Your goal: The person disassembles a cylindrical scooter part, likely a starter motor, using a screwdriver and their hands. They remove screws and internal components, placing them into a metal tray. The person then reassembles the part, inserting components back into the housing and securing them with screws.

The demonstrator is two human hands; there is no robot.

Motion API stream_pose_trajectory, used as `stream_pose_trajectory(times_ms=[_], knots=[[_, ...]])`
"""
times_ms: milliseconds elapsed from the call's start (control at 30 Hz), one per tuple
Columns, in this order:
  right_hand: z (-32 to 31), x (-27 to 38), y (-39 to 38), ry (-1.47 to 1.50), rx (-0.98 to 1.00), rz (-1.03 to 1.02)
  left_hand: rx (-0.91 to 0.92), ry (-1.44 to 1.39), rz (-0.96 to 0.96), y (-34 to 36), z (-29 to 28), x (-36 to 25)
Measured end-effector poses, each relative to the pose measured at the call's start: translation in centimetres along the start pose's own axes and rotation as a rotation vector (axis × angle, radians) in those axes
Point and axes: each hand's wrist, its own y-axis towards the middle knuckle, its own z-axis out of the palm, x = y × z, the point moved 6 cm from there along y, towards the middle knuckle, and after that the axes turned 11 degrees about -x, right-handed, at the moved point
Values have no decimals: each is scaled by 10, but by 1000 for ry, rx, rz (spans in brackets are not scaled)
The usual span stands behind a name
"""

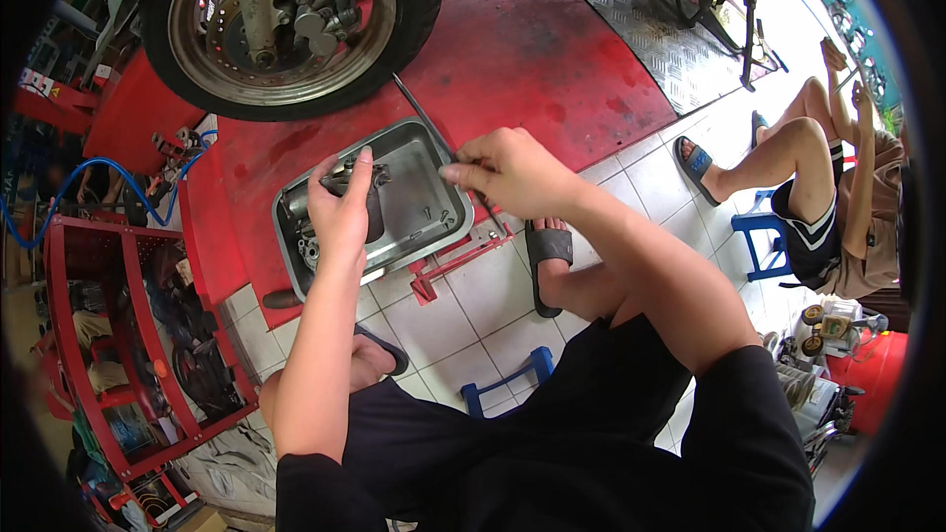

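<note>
Your left fingers [362, 177] hold a dark metal part [375, 221] in the tray [409, 172]; your right fingers [475, 150] curl at a thin rod [418, 110] (grip unclear). Likely heavy, stiff and perhaps oil-slick, the part suits a hold round its body.

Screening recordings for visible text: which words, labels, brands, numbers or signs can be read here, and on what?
No text is clear enough to quote.
White label on red equipment, far left: too small.
Lettering near the left rim: dim and blurred.
Co-worker's sandal: blue strap marking, too small.
Metal tray and dark part in the left hand: none visible.
</note>
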Motion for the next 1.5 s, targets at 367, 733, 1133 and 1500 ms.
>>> stream_pose_trajectory(times_ms=[367,733,1133,1500], knots=[[40,12,-7,-36,-24,-172,-65,-132,-52,-10,-18,-21],[72,-6,-12,-113,153,-159,8,-155,-119,-13,-22,-22],[52,-5,-11,-225,168,-75,6,-137,-99,-9,-21,-14],[13,3,-11,-303,22,105,16,-127,-122,-11,-17,-13]])
